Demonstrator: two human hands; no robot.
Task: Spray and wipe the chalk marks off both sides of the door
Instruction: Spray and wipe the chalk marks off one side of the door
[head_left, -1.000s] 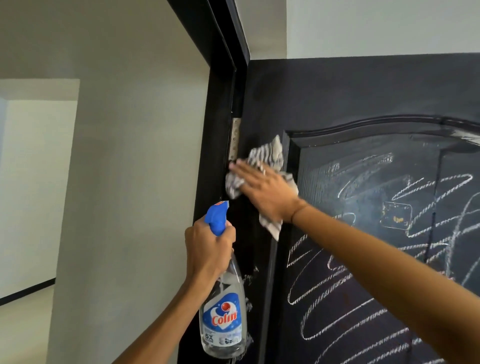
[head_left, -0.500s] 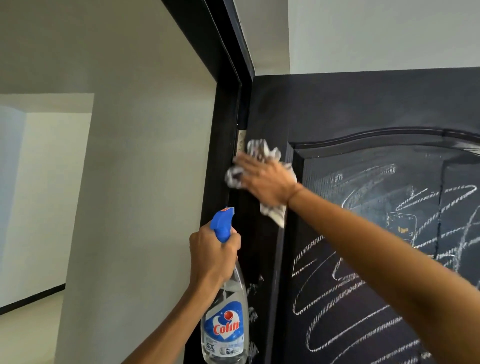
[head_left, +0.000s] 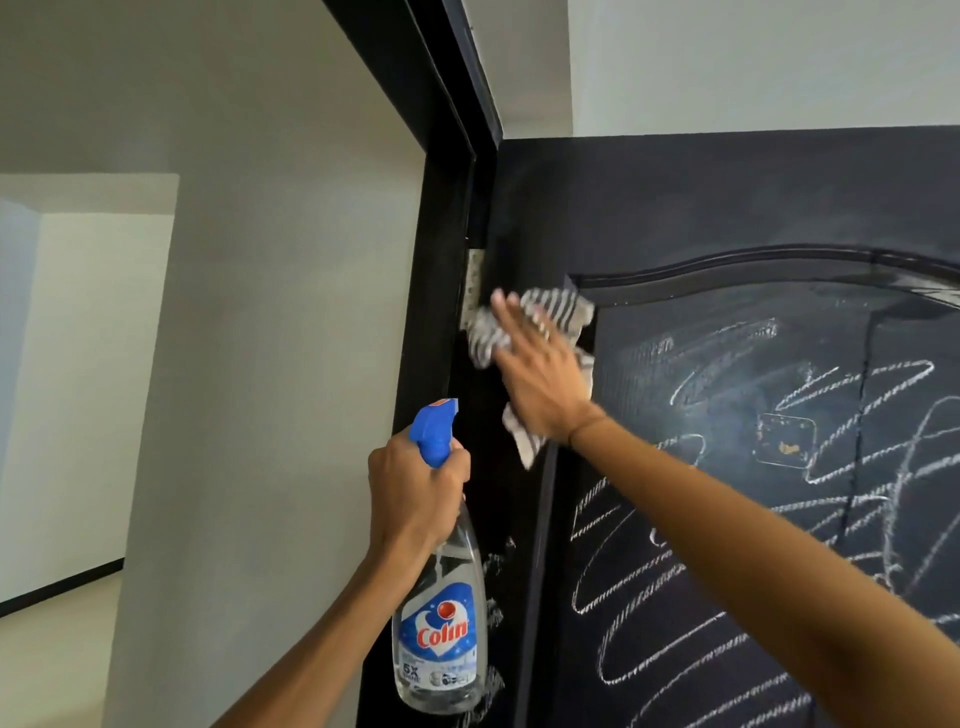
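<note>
On matte black door (head_left: 675, 208), flat r. hand (head_left: 540, 384) presses striped cloth (head_left: 558, 306).

Two hands (head_left: 540, 384), one spray bottle (head_left: 441, 623), one striped cloth (head_left: 558, 312), one door (head_left: 727, 208)

Wiping the hinge-side edge of a chalk-scrawled black door

The right hand (head_left: 540, 384) presses a striped cloth (head_left: 558, 312) flat against the door (head_left: 727, 208) beside the metal hinge (head_left: 475, 280). The left hand (head_left: 415, 493) grips the neck of an upright Colin spray bottle (head_left: 441, 639) with a blue trigger head. White chalk marks (head_left: 675, 582) loop across the recessed panel.
</note>
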